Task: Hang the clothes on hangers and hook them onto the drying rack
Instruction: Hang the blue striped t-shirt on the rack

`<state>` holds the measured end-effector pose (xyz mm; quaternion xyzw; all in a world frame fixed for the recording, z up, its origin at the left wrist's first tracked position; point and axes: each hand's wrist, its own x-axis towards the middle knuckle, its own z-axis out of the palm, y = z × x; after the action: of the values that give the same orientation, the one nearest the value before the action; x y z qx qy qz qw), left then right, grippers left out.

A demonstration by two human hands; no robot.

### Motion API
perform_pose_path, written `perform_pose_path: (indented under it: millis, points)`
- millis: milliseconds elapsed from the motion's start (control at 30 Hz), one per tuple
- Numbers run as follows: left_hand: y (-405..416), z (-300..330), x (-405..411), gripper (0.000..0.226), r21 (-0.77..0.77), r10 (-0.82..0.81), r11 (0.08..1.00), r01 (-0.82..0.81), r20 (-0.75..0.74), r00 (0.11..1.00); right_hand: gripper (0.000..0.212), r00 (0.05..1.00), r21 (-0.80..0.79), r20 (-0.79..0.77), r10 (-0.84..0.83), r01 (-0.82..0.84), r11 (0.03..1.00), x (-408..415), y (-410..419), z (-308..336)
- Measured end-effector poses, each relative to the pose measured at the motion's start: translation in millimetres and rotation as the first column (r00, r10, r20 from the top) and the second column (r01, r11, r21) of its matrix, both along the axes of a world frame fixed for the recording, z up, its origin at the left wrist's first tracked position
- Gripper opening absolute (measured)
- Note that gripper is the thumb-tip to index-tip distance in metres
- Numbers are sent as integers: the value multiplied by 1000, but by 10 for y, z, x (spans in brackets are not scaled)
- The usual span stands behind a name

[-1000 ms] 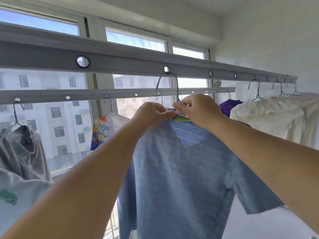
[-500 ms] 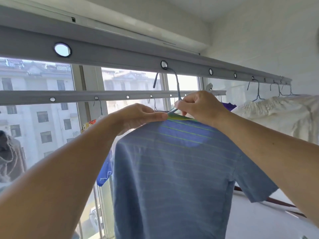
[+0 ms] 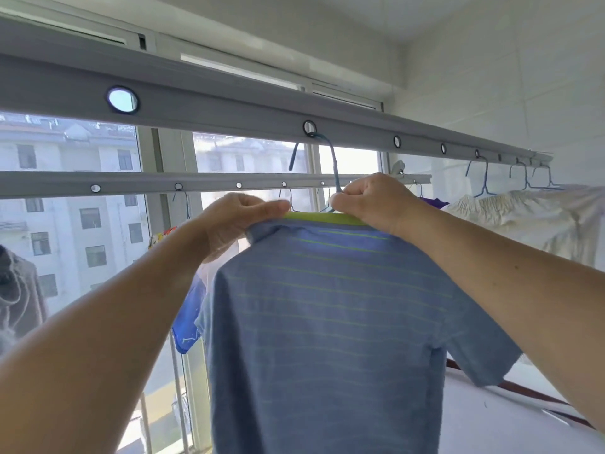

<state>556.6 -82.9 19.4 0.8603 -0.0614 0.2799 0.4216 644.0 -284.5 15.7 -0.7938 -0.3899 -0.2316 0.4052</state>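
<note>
Both hands raised: left hand (image 3: 240, 213) and right hand (image 3: 371, 199) pinching the lime-green collar (image 3: 322, 218) of a blue striped cotton T-shirt (image 3: 324, 322). Hanging from a blue wire hanger (image 3: 330, 158), hooked into a hole of the near grey metal rack rail (image 3: 229, 106). Farther right, white crumpled garment (image 3: 523, 211).

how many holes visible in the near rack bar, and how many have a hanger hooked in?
8 holes can be made out on the near rack bar; 5 hold hangers: the blue shirt's hanger in the second hole from the left, and four blue hangers at the far right. Distant holes are tiny, so more may exist.
</note>
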Motion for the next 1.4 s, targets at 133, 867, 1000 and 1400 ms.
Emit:
perform_pose_path:
  millis: [133, 867, 1000, 1400]
  points:
    - [-33, 54, -78, 49, -216, -231, 949, 228, 13, 973, 44, 998, -46, -60, -27, 24, 999, -46, -11, 39]
    - [-305, 112, -347, 51, 541, 213, 749, -383, 350, 912, 32, 995, -189, 16, -103, 104, 976, -92, 21, 108]
    - [-360, 103, -328, 38, 471, 262, 828, -303, 152, 953, 33, 997, -158, 8, -70, 71, 985, -75, 68, 100]
    - [-116, -160, -446, 26, 573, 418, 781, -250, -181, 890, 29, 997, -149, 32, -74, 78, 986, -81, 61, 109]
